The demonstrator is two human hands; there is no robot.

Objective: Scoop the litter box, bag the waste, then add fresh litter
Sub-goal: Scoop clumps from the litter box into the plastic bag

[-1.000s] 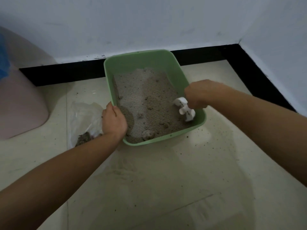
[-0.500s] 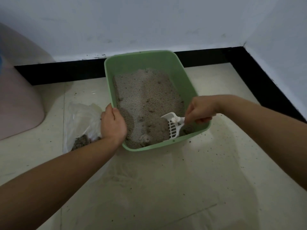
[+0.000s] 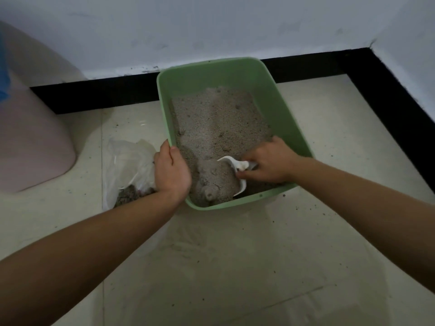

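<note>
A green litter box (image 3: 277,95) sits on the tiled floor against the wall, holding grey litter (image 3: 216,118). My left hand (image 3: 170,170) grips its near-left rim. My right hand (image 3: 270,164) is inside the box at the near right, closed on the handle of a white slotted scoop (image 3: 235,167). The scoop's blade is dug into a heap of litter with a pale clump (image 3: 209,195) at the near end. Left of the box lies a clear plastic bag (image 3: 128,161) with dark waste at its bottom.
A pink rounded bin (image 3: 30,142) stands at the far left with something blue at its top edge. A black skirting strip (image 3: 94,95) runs along the white walls, which meet in a corner at the right. Loose litter grains speckle the floor tiles.
My right hand has moved from the box's right rim down into the litter, turning the scoop and pushing it left into the heap. The left hand has stayed on the rim.
</note>
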